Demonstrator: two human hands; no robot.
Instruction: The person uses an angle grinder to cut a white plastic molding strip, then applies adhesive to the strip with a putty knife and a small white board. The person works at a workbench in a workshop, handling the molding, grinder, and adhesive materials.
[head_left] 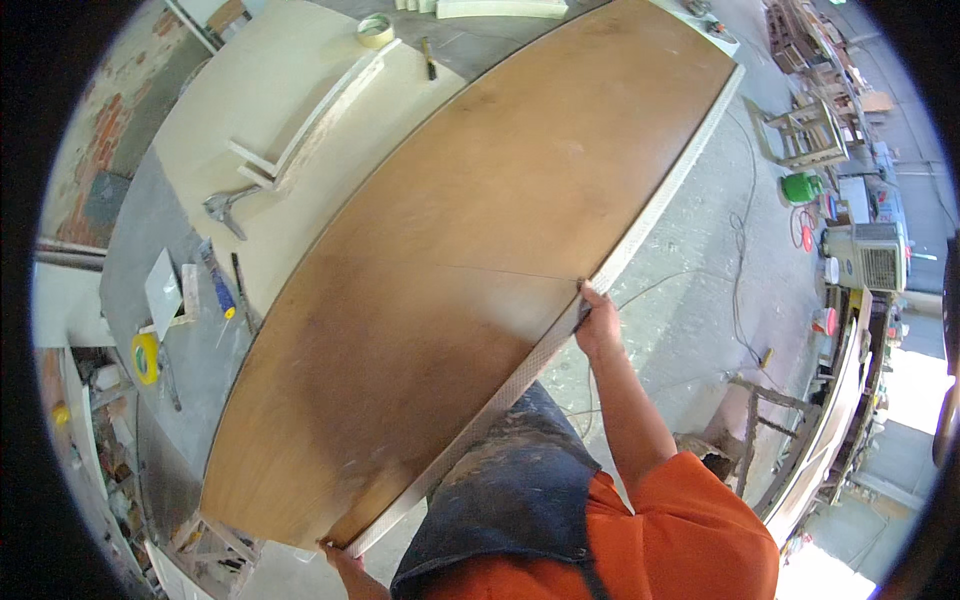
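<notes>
1. Left hand (pixel 342 560): at the bottom edge of the view, gripping the near corner of the brown board (pixel 470 260). Only part of the hand shows; whether the fingers are curled shut cannot be told.
2. Right hand (pixel 597 322): fingers wrapped together over the board's pale, textured right edge (pixel 655 205), about midway along its length, thumb side uppermost.
3. Brown board: a long, large panel, held between the two hands in front of the apron, lying over the workbench (pixel 130 250) and running away toward the upper right. A thin pencil-like line crosses its face toward the right hand.
4. Pale sheet (pixel 270 90): lies beyond and left of the board on the bench, with a curved strip (pixel 320 115) and a tape roll (pixel 375 30) on it.
5. Bench clutter, left: a metal clamp tool (pixel 228 207), a yellow tape roll (pixel 146 357), small blocks and pencils, all close to the board's left edge.
6. Floor, right: cables (pixel 740 230), a green canister (pixel 802 187), a wooden frame (pixel 805 135), a grey machine (pixel 868 255).
7. Risks, judged: the grip covers only one long edge and one corner, so the far end could sag, swing or slip; a sweep leftward would knock the bench tools; a step to the right could snag the cables.
8. Room, judged: the floor strip just right of the board is open; the left side is crowded to the bench edge.
</notes>
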